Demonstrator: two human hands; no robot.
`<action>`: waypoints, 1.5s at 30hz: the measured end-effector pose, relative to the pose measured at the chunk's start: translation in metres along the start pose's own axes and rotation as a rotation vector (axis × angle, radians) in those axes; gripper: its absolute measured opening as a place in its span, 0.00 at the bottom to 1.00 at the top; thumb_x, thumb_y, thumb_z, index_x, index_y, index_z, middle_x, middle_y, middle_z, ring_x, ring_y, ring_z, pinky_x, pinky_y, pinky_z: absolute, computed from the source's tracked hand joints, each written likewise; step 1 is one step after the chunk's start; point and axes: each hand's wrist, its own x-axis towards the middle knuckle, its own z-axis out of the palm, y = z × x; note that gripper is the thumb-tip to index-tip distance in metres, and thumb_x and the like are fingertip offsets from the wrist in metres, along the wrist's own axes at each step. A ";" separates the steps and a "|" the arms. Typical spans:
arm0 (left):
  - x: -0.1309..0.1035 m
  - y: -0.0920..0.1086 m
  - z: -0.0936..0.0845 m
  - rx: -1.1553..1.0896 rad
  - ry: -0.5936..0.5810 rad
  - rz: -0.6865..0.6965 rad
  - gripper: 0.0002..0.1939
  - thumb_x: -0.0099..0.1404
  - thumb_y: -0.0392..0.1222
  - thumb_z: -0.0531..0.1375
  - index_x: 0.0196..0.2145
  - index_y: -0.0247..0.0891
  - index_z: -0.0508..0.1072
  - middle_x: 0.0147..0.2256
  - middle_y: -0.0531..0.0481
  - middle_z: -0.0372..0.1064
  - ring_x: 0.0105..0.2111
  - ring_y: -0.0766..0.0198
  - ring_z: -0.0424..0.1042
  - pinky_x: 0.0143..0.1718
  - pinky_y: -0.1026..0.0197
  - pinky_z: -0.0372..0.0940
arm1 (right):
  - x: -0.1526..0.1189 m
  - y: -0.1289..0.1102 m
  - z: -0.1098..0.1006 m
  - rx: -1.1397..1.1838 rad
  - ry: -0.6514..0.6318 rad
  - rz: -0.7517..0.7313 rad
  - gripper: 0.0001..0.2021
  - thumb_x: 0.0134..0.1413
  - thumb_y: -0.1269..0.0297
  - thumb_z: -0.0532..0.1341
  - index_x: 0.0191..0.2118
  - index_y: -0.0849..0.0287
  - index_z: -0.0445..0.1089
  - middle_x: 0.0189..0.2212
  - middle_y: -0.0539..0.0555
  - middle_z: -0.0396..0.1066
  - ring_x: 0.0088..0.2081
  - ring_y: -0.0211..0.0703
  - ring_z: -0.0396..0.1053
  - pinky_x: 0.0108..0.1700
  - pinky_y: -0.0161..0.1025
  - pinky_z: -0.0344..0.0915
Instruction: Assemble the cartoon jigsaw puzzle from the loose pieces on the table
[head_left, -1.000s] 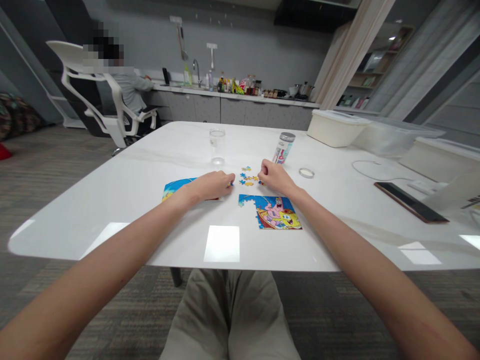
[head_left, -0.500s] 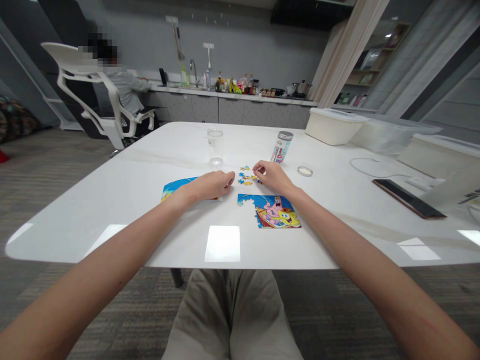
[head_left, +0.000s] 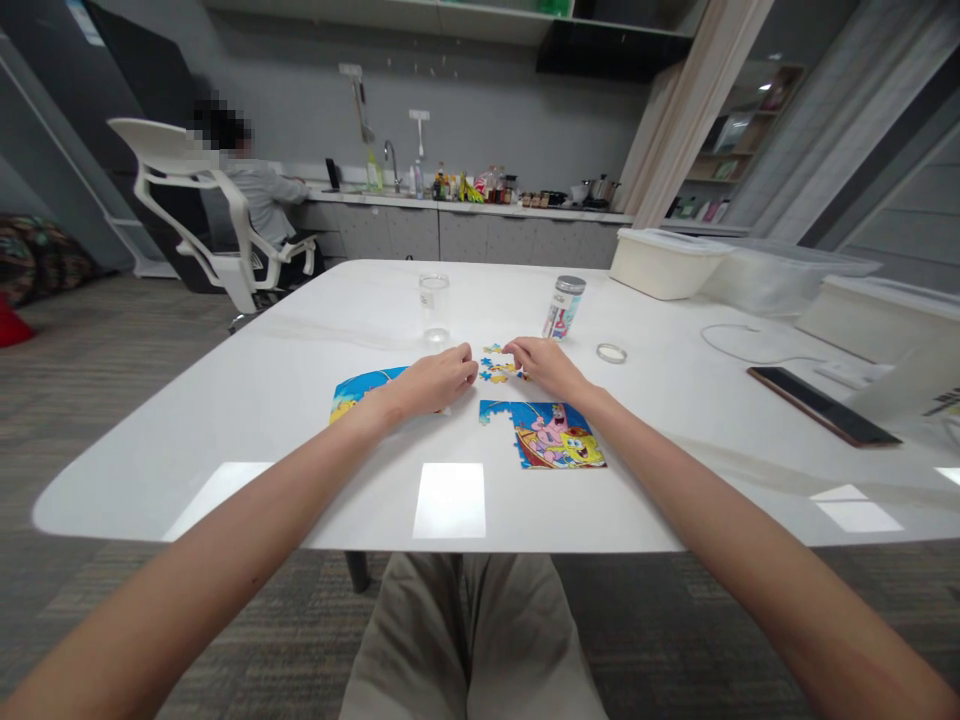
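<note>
Two bare hands reach out over a white table (head_left: 225, 420), both set down near a small scatter of loose puzzle pieces (head_left: 496, 367). The left hand (head_left: 439, 380) rests with its fingers curled loosely, its fingertips just left of the loose pieces and its heel lying over the near edge of a picture card (head_left: 360, 388) in blue and yellow. Whether it pinches a piece cannot be told; the fingers hide their own tips. The right hand (head_left: 546, 365) lies just right of the loose pieces, fingers drawn together and pointing toward them, the tips touching or nearly touching the nearest piece; whether it grips one is too small to tell. So the loose pieces sit between the two hands, at the fingertips of both. Just nearer the person, under the right wrist, lies the assembled puzzle section (head_left: 551, 438), a cartoon picture with a ragged upper left edge, flat on the table. Beyond the hands stand a clear glass (head_left: 433, 305) and a jar with a metal lid (head_left: 564, 306), with a small round lid (head_left: 611, 352) near it. A dark tablet (head_left: 821, 404) lies far right. Another person (head_left: 259, 200) sits in a white chair (head_left: 180, 215) at the back counter
</note>
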 end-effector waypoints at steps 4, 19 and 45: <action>0.001 0.001 0.003 -0.002 0.000 0.000 0.12 0.69 0.36 0.47 0.40 0.36 0.69 0.41 0.43 0.67 0.37 0.59 0.69 0.35 0.60 0.61 | -0.001 0.004 0.004 -0.031 0.041 -0.085 0.13 0.62 0.68 0.53 0.38 0.61 0.75 0.36 0.58 0.75 0.38 0.44 0.71 0.43 0.38 0.63; 0.006 0.003 0.002 0.038 0.051 -0.043 0.14 0.65 0.28 0.49 0.45 0.35 0.68 0.43 0.43 0.73 0.43 0.58 0.72 0.43 0.57 0.63 | -0.002 0.015 0.009 0.068 0.127 -0.156 0.11 0.50 0.78 0.57 0.33 0.60 0.75 0.35 0.55 0.73 0.35 0.42 0.71 0.41 0.39 0.67; 0.004 0.002 0.003 0.069 0.013 -0.046 0.14 0.65 0.32 0.51 0.47 0.36 0.68 0.46 0.45 0.73 0.42 0.58 0.73 0.42 0.57 0.63 | 0.000 0.014 0.008 0.103 -0.018 -0.143 0.13 0.49 0.80 0.59 0.34 0.60 0.78 0.31 0.53 0.76 0.32 0.39 0.72 0.37 0.35 0.67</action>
